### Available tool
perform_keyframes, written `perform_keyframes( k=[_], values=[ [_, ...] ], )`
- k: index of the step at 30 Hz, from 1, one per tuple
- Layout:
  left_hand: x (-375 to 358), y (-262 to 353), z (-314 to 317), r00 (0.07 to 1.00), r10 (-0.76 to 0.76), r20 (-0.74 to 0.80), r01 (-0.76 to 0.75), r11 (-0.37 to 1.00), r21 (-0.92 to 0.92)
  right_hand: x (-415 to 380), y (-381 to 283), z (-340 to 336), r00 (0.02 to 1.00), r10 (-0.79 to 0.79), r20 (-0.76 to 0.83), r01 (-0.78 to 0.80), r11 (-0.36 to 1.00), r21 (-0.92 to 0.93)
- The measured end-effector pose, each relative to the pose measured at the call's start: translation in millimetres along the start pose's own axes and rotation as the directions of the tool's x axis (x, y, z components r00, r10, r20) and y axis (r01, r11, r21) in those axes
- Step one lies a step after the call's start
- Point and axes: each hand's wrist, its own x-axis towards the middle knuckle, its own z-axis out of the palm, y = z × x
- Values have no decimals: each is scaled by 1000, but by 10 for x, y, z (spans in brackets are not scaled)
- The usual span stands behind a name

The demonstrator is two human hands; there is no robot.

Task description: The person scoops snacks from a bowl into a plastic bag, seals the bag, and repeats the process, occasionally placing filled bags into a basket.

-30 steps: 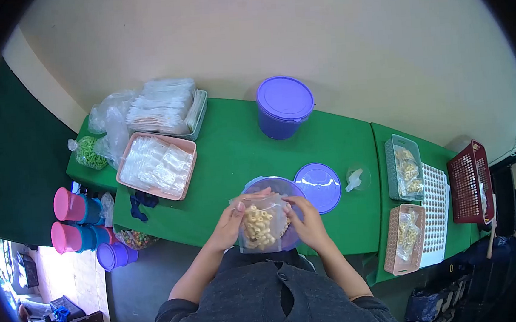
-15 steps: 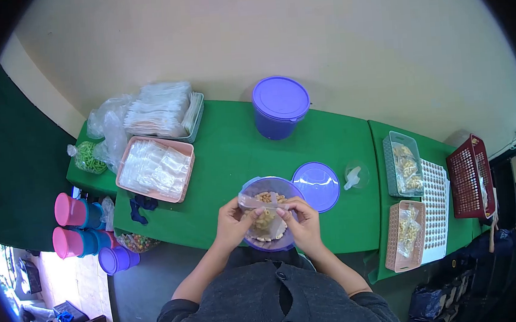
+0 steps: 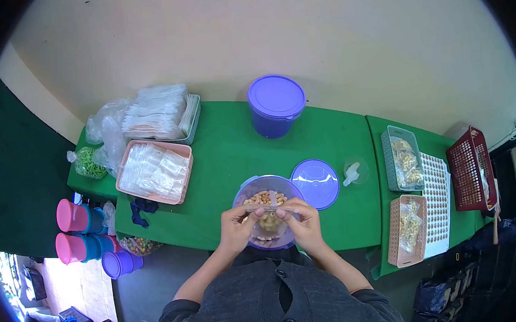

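Both my left hand [image 3: 236, 229] and my right hand [image 3: 303, 223] pinch the top edge of a small clear plastic bag [image 3: 270, 223], one at each side. Pale pieces that look like cashews lie in the lower part of the bag. It hangs over an uncovered purple tub [image 3: 238, 194], inside which more nuts [image 3: 266, 197] show. The tub's round purple lid [image 3: 315, 184] lies flat beside it, to the right. A white scoop [image 3: 351, 175] rests on a clear round lid or dish further right.
A closed purple tub [image 3: 276, 103] stands at the back. On the left are a pink tray of clear bags [image 3: 182, 193] and stacked packets [image 3: 157, 111]. Baskets [image 3: 396, 259] with filled bags, a sticker sheet [image 3: 436, 208] and a red basket [image 3: 469, 173] sit on the right.
The bag's top edge, spread apart before, is now drawn flat and straight between my fingers. My hands have barely shifted.
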Motion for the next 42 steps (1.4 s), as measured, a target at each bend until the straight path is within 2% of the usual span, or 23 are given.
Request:
perform_keyframes(
  k=[2, 6, 8, 9, 11, 14, 16, 18, 19, 20, 21, 22, 23, 25, 26, 27, 29, 31, 32, 33, 35, 40, 42],
  values=[
    [-2, 61, -19, 993, -114, -6, 114, 992, 46, -8, -12, -91, 999, 11, 32, -9, 999, -47],
    [87, -8, -119, 985, -102, 139, 77, 981, 175, -66, 37, -331, 997, 18, 76, -11, 995, -99],
    [178, -27, -177, 977, -39, 208, 3, 986, 169, -146, 321, -751, 993, 32, -116, -34, 999, -21],
    [229, -96, -282, 993, -39, 110, 13, 974, 227, -143, 347, -1016, 946, 105, -307, -110, 994, 3],
    [321, -313, -630, 997, -31, -71, 50, 957, 284, -143, 377, -1616, 755, 157, -637, -181, 983, 28],
    [325, -643, -1252, 970, 32, -243, 74, 908, 413, -555, 1063, -2810, 452, 152, -879, 57, 978, 199],
    [324, -856, -1639, 939, 67, -336, 73, 918, 389, -949, 1513, -3424, 349, 106, -931, 149, 975, 167],
    [335, -915, -1940, 906, 166, -389, 121, 779, 615, -1241, 1731, -3726, -69, 73, -995, 180, 982, 60],
    [371, -949, -2047, 901, 242, -361, 98, 696, 711, -1325, 1737, -3750, -80, 73, -994, 178, 982, 58],
    [416, -1003, -2126, 904, 239, -354, 94, 697, 711, -1386, 1743, -3777, -128, 241, -962, 283, 939, 197],
    [467, -1029, -2166, 885, 331, -328, 96, 560, 823, -1422, 1751, -3792, -152, 404, -902, 393, 862, 320],
    [506, -1076, -2212, 861, 418, -290, 109, 406, 907, -1462, 1868, -3746, -99, 391, -915, 316, 884, 344],
    [564, -1133, -2255, 857, 419, -299, 116, 407, 906, -1497, 1929, -3756, -90, 390, -916, 314, 884, 346],
    [679, -1318, -2396, 881, 349, -318, 230, 272, 934, -1323, 2026, -3574, 216, 642, -736, 598, 508, 619],
    [725, -1374, -2420, 890, 264, -372, 282, 321, 904, -1103, 1920, -3388, 69, 731, -679, 588, 520, 620],
    [759, -1435, -2457, 889, 175, -424, 341, 365, 866, -1001, 1904, -3239, 92, 741, -665, 564, 512, 648],
    [857, -1765, -2671, 854, 48, -518, 455, 412, 790, -800, 1897, -2958, 331, 667, -668, 384, 551, 741],
    [903, -1664, -2633, 761, -146, -632, 627, 415, 660, -560, 1817, -2702, 409, 661, -629, 297, 556, 777],
    [918, -1673, -2668, 768, -114, -631, 632, 296, 716, -462, 1766, -2581, 483, 621, -618, 214, 600, 771],
    [888, -1637, -2663, 757, -109, -645, 644, 298, 705, -395, 1698, -2461, 552, 579, -600, 137, 647, 750],
    [863, -1571, -2561, 764, 54, -643, 644, -135, 753, -200, 1503, -2197, 543, 579, -608, 90, 680, 728],
    [959, -1602, -2680, 715, -130, -687, 687, -57, 725, 62, 1178, -1776, 627, 499, -599, -4, 770, 638],
    [989, -1692, -2762, 719, -219, -660, 626, -210, 751, 124, 1071, -1582, 659, 440, -610, -27, 824, 566]
  ],
)
